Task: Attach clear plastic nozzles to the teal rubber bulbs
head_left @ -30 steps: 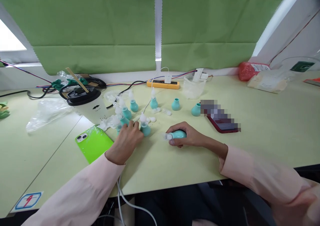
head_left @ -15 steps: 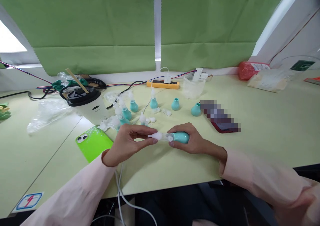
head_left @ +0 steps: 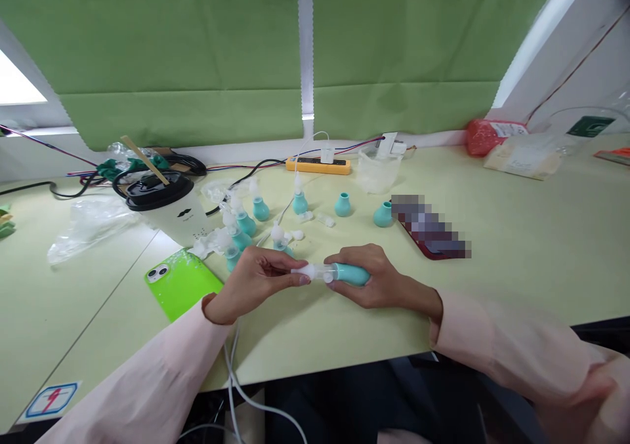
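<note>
My left hand [head_left: 263,277] pinches a white tip [head_left: 306,271] between thumb and fingers. My right hand [head_left: 371,277] is closed round a teal bulb [head_left: 351,274], which lies on its side. A clear connector [head_left: 325,273] joins the tip and the bulb in one line. Behind my left hand stand several teal bulbs with white tips, one of them [head_left: 260,208] near the cables. Two teal bulbs without tips, one in the middle [head_left: 343,204] and one by the phone [head_left: 382,214], stand open end up. Small clear pieces [head_left: 325,220] lie between them.
A lidded cup [head_left: 172,218] and a green phone [head_left: 182,283] are at the left. A dark phone [head_left: 433,234] lies right, a translucent tub [head_left: 378,172] and yellow power strip [head_left: 315,166] behind. White cables run past my left wrist. Red and clear bags sit at the back right.
The view has shifted slightly. The bulb has tilted a little in my right hand, and my hands are slightly lower. Both still hold the same piece.
</note>
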`<state>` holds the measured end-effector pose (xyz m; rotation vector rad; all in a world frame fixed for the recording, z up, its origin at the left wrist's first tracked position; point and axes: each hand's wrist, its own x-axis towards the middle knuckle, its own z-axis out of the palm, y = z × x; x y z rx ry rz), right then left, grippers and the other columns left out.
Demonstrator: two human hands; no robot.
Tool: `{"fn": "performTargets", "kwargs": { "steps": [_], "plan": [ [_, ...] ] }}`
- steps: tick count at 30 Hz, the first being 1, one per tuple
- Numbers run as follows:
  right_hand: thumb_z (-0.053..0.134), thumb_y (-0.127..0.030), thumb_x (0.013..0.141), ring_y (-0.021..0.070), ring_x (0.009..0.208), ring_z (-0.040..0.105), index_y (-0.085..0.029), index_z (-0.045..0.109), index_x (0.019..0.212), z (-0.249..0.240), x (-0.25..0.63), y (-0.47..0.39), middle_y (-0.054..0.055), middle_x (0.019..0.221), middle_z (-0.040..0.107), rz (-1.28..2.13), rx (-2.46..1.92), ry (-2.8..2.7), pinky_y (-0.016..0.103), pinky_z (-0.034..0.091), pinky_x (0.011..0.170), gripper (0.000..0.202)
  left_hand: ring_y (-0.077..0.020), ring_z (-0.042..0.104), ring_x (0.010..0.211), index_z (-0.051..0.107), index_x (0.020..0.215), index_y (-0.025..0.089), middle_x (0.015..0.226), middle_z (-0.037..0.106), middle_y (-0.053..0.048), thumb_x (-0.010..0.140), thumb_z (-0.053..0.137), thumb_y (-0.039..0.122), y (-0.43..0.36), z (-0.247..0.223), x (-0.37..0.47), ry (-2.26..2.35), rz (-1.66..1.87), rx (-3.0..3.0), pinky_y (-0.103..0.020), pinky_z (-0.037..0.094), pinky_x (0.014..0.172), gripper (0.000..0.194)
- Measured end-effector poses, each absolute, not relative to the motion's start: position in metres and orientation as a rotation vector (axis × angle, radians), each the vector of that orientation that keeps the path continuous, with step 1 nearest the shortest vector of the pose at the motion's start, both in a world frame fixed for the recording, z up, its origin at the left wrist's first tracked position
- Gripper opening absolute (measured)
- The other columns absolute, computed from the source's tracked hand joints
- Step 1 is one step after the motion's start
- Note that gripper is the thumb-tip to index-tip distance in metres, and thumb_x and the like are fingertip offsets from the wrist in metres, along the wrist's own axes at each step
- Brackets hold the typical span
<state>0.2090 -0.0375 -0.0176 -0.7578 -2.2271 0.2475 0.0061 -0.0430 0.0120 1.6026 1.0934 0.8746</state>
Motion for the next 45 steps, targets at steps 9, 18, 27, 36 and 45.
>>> {"fn": "performTargets", "kwargs": {
  "steps": [9,18,27,36,45],
  "plan": [
    [0.051,-0.030,0.075,0.0112,0.055,0.053,-0.015,0.055,0.087,-0.020,0.210,-0.034,0.003,0.066,0.061,0.211,-0.669,-2.329,0.022,0.036,0.049,0.020,-0.0128,0.063,0.060,0.068,0.067,0.014,0.065,0.068,-0.002,0.053,0.070,0.015,-0.039,0.001,0.005,1.033,0.825,1.555,-0.017,0.050,0.055,0.014],
    [0.050,-0.029,0.076,0.0112,0.057,0.054,-0.014,0.055,0.088,-0.024,0.209,-0.034,0.003,0.068,0.061,0.249,-0.694,-2.380,0.022,0.036,0.051,0.020,-0.0101,0.056,0.047,0.068,0.065,0.013,0.057,0.067,-0.001,0.054,0.070,0.020,-0.036,-0.013,0.002,1.029,0.827,1.647,-0.018,0.043,0.042,0.014],
    [0.050,-0.030,0.076,0.0127,0.063,0.056,-0.014,0.056,0.089,-0.026,0.210,-0.032,0.003,0.073,0.062,0.386,-0.773,-2.433,0.023,0.039,0.056,0.021,-0.0135,0.059,0.052,0.068,0.070,0.013,0.063,0.068,-0.004,0.055,0.070,0.023,-0.037,-0.013,0.004,1.060,0.820,1.645,-0.021,0.047,0.047,0.018],
    [0.057,-0.029,0.072,0.0133,0.076,0.051,-0.017,0.058,0.083,-0.013,0.209,-0.020,0.005,0.083,0.051,0.479,-0.743,-2.272,0.026,0.042,0.069,0.016,-0.0167,0.062,0.070,0.063,0.092,0.015,0.080,0.067,-0.006,0.062,0.065,0.025,-0.042,-0.012,0.010,1.119,1.099,1.817,-0.026,0.052,0.064,0.031],
    [0.060,-0.030,0.067,0.0132,0.062,0.050,-0.018,0.055,0.067,-0.006,0.233,0.014,0.002,0.067,0.052,0.188,-0.955,-1.938,0.026,0.041,0.059,0.014,-0.0073,0.048,0.050,0.045,0.097,0.017,0.067,0.054,0.002,0.069,0.058,0.022,-0.036,-0.008,-0.004,1.422,1.697,2.361,-0.020,0.042,0.048,0.032]
  ]
}}
